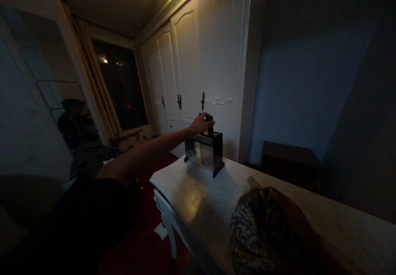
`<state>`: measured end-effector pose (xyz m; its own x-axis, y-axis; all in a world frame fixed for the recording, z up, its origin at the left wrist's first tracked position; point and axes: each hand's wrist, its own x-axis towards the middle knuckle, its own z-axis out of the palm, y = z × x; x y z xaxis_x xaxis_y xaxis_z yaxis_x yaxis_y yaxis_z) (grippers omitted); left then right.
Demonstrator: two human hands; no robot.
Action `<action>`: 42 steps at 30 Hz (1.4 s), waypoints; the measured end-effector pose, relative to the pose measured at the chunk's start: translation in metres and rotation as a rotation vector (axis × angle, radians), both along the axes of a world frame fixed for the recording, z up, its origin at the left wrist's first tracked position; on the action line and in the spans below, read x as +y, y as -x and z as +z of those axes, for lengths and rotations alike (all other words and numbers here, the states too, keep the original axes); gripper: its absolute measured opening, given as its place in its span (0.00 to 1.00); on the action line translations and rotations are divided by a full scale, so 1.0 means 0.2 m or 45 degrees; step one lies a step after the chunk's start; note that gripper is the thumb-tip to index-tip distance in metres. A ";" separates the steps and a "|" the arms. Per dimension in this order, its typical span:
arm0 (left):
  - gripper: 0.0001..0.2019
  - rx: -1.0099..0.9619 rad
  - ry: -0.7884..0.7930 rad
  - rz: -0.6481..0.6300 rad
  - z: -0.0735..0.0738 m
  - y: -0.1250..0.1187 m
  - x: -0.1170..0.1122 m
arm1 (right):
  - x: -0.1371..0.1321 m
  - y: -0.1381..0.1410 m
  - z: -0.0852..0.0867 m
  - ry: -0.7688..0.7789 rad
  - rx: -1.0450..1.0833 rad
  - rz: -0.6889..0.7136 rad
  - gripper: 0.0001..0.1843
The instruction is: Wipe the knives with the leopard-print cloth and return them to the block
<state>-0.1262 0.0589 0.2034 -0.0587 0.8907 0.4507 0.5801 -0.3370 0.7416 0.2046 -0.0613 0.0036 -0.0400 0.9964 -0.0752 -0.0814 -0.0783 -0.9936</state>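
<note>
My left hand (201,123) reaches forward on a stretched arm, its fingers curled round a black upright handle-like piece (210,127). That piece stands at the top of a black-framed stand (218,153) with a pale, glassy or metallic panel and dark feet. The stand rests upright on a white table (213,196). In the lower right, close to me, lies a bundled patterned cloth (247,229). A dark reddish-brown shape (297,217) beside the cloth may be my right arm; the fingers of that hand are lost in shadow.
Behind the table rises a white wardrobe (216,60) with dark handles. A dark low piece of furniture (291,155) stands by the right wall. On the left are a window (120,85), a curtain (93,73) and dark cloth (89,159). White paper (161,230) lies on the red floor.
</note>
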 end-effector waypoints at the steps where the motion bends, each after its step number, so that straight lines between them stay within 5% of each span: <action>1: 0.17 0.029 -0.004 0.006 0.01 0.00 -0.01 | 0.00 0.00 0.00 0.014 -0.007 -0.005 0.29; 7: 0.19 0.214 -0.200 0.117 0.06 0.02 -0.08 | -0.01 0.00 -0.01 -0.005 0.004 0.003 0.30; 12: 0.09 0.383 -0.437 0.499 0.07 0.08 -0.13 | -0.01 0.00 0.01 -0.035 -0.056 -0.034 0.28; 15: 0.16 0.458 -0.389 0.640 0.05 0.12 -0.12 | -0.01 0.00 0.03 -0.053 -0.112 -0.040 0.26; 23: 0.33 0.402 -0.047 0.529 -0.06 0.20 -0.03 | -0.01 0.00 0.01 -0.010 -0.089 -0.040 0.28; 34: 0.12 0.435 -0.040 0.472 -0.11 0.17 0.02 | 0.02 -0.02 -0.04 -0.033 -0.118 -0.041 0.30; 42: 0.10 0.398 -0.083 0.496 -0.12 0.17 0.04 | -0.01 -0.01 -0.01 -0.011 -0.008 -0.020 0.27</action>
